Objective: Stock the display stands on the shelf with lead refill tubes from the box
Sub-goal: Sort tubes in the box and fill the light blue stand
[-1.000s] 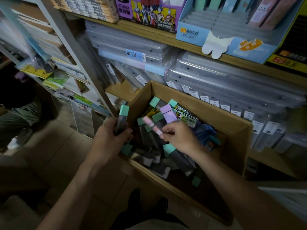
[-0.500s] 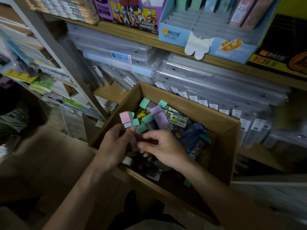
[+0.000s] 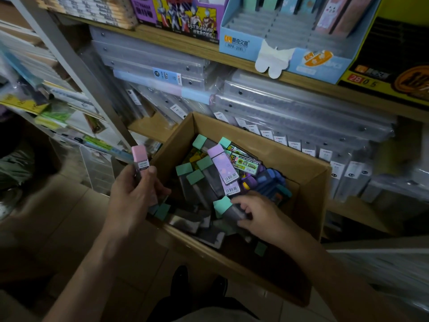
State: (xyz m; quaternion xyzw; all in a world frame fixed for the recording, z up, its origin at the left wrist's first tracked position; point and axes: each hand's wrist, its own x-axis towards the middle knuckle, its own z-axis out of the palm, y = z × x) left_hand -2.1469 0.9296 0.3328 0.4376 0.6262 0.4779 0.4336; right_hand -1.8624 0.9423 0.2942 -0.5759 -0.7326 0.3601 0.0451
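Note:
An open cardboard box point(image 3: 308, 173) stands on the floor in front of the shelves, holding several lead refill tubes with mint, purple and pink caps. My left hand point(image 3: 134, 198) grips a small bunch of tubes at the box's left edge; a pink-capped tube point(image 3: 140, 160) sticks up from it. My right hand point(image 3: 257, 217) is down in the box, fingers curled round a mint-capped tube point(image 3: 228, 209). A purple-capped tube point(image 3: 222, 166) lies on top of the pile. A blue display stand point(image 3: 278, 40) sits on the shelf above.
Clear plastic folders point(image 3: 290, 117) fill the shelf behind the box. A purple cartoon-hero box point(image 3: 185, 17) and a yellow-black display box point(image 3: 390, 63) flank the blue stand. A grey metal upright point(image 3: 76, 70) runs left of the box. My shoes point(image 3: 199, 282) are below.
My right hand left the pink-capped tube with my left hand and dropped deeper into the box onto a mint-capped tube. My left hand rose slightly with its bunch.

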